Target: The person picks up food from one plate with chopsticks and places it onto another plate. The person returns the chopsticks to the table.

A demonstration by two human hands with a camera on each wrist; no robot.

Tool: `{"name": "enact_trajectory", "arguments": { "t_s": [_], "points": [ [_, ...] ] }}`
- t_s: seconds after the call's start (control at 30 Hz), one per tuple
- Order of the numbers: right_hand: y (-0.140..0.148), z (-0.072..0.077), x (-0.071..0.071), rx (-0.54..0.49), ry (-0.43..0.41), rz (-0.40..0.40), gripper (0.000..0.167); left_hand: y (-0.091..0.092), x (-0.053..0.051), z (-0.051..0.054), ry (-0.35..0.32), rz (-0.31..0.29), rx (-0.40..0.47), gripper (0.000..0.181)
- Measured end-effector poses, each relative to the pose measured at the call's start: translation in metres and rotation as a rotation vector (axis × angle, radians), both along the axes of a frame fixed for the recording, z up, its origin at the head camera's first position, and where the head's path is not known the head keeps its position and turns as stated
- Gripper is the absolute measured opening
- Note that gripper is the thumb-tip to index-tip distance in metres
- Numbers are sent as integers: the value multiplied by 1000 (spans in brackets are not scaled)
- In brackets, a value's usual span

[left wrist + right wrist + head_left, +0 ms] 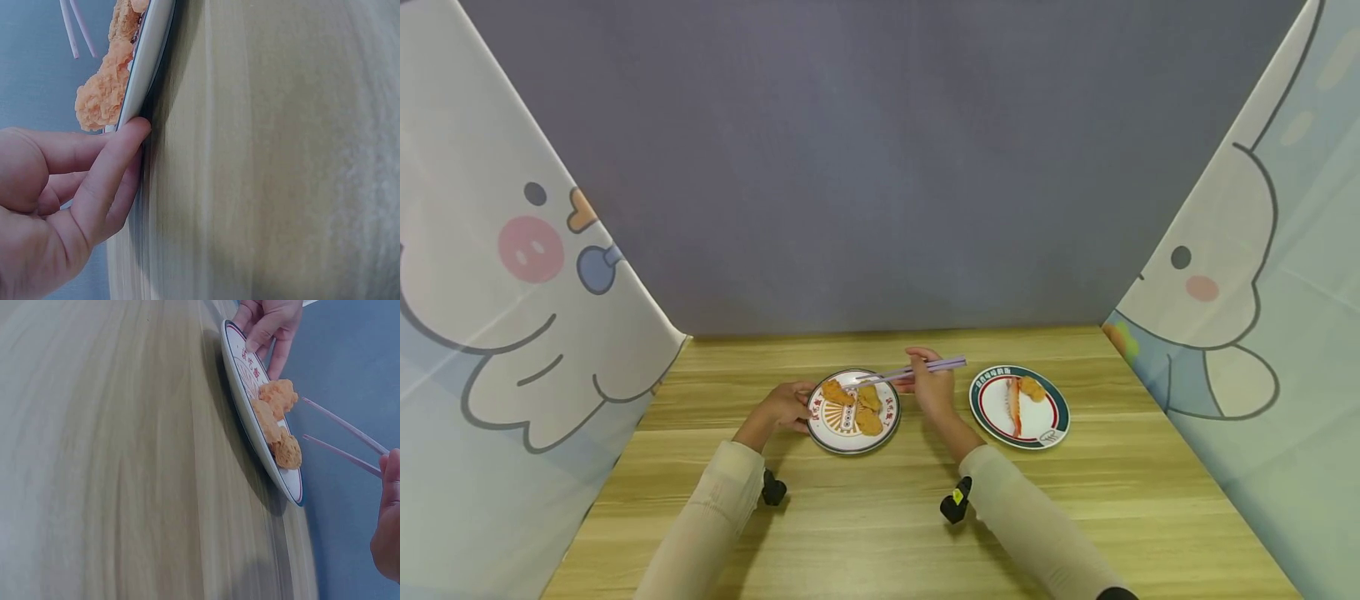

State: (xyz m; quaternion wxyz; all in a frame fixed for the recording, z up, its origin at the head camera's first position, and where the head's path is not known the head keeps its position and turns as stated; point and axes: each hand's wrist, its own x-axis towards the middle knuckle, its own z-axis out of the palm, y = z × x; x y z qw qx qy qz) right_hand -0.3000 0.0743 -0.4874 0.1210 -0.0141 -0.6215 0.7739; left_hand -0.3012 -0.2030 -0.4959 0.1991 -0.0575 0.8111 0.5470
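Note:
My left hand (786, 406) pinches the left rim of a white plate with red lettering (833, 439). In the left wrist view its thumb and fingers hold the rim edge. Several golden fried chicken pieces (869, 422) lie on that plate. With my right hand (934, 387) I hold a pair of pale purple chopsticks (951, 363) over the plate's far right side. Their tips stand apart beside the chicken in the right wrist view, with nothing between them.
To the right sits a second plate with a dark green rim (984, 423). It bears a long orange-and-white strip, perhaps shrimp (1015, 408), and one fried piece (1032, 388). A grey panel (880, 167) stands behind the wooden table (865, 525), with printed cartoon panels at both sides.

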Motion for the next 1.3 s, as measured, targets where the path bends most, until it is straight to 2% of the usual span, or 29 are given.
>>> {"name": "enact_trajectory", "arguments": {
  "t_s": [0.5,0.73,0.9,1.3],
  "points": [
    [25,8,2,-45,-1,21,25,-1,-1,0,-8,4,4,68],
    [39,12,3,-8,0,7,23,-1,-1,-1,-4,-11,-8,68],
    [49,13,3,19,-11,-10,23,-2,-1,-1,-8,-1,11,68],
    [69,14,3,29,-9,-17,24,-1,0,0,-8,-4,17,66]
  ]
}}
